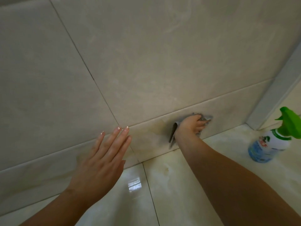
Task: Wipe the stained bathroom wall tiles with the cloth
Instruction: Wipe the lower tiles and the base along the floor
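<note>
Beige wall tiles [146,66] fill most of the head view. A narrow skirting tile [149,134] runs along the wall's foot and carries a yellowish stain just left of the cloth. My right hand [192,124] presses a grey cloth [173,134] against that skirting tile, fingers closed on the fabric; one end of the cloth hangs down at the wrist. My left hand [104,154] lies flat on the wall to the left, fingers spread, holding nothing.
A spray bottle [270,144] with a green trigger stands on the glossy floor tiles [171,185] at the right. A pale metal frame [276,88] rises along the corner behind it. A faint yellowish mark shows on the floor tile below the cloth.
</note>
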`<control>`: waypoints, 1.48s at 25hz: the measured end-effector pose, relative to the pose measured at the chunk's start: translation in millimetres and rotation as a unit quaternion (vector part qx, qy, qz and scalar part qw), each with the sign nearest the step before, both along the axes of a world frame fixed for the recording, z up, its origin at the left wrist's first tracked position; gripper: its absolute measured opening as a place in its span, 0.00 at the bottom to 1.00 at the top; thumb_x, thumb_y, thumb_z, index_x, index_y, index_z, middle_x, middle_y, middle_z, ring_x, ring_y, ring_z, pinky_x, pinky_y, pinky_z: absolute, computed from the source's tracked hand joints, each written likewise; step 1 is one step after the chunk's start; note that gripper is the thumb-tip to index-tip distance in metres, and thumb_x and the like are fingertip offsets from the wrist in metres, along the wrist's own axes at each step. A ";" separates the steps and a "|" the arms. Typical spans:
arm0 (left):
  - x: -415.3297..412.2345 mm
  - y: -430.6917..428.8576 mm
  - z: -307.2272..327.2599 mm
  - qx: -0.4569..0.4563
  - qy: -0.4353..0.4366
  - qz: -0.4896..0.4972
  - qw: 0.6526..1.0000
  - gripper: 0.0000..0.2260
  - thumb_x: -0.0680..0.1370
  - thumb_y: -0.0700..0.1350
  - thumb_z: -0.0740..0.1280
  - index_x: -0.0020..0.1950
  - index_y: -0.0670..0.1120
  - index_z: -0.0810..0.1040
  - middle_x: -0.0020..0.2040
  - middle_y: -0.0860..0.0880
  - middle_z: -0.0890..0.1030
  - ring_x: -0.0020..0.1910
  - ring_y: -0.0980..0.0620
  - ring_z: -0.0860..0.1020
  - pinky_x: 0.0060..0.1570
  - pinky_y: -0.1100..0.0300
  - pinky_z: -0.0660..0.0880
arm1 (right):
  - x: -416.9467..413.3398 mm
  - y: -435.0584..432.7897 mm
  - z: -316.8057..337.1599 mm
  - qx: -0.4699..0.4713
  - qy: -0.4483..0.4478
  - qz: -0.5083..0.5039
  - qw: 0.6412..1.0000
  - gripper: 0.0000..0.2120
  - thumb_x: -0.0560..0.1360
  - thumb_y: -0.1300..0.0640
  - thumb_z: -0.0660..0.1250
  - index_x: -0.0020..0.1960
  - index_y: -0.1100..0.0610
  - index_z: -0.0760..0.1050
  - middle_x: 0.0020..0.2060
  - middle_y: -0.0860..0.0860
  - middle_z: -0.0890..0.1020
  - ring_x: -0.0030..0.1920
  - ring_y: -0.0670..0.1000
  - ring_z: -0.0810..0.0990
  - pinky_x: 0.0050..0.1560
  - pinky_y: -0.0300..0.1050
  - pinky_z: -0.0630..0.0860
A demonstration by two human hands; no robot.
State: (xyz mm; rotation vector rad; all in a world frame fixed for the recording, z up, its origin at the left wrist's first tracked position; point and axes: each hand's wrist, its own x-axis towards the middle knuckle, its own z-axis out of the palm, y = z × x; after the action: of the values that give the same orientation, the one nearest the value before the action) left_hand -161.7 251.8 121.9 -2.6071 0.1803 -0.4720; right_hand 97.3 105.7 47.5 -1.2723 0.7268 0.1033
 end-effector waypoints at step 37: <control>-48.1 38.3 -57.2 -0.091 -0.009 0.090 0.992 0.29 0.79 0.49 0.60 0.78 0.40 0.60 0.80 0.42 0.57 0.79 0.43 0.56 0.74 0.41 0.57 | -75.2 33.9 -78.8 -0.626 -0.662 0.242 0.333 0.34 0.75 0.50 0.65 0.76 0.50 0.54 0.77 0.58 0.46 0.76 0.65 0.46 0.74 0.69 0.44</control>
State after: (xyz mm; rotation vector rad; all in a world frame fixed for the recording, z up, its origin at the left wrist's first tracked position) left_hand -209.9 290.1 64.7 -2.7618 -0.1085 -0.4669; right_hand 22.1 139.6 -31.3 -2.2848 -1.4605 -1.1789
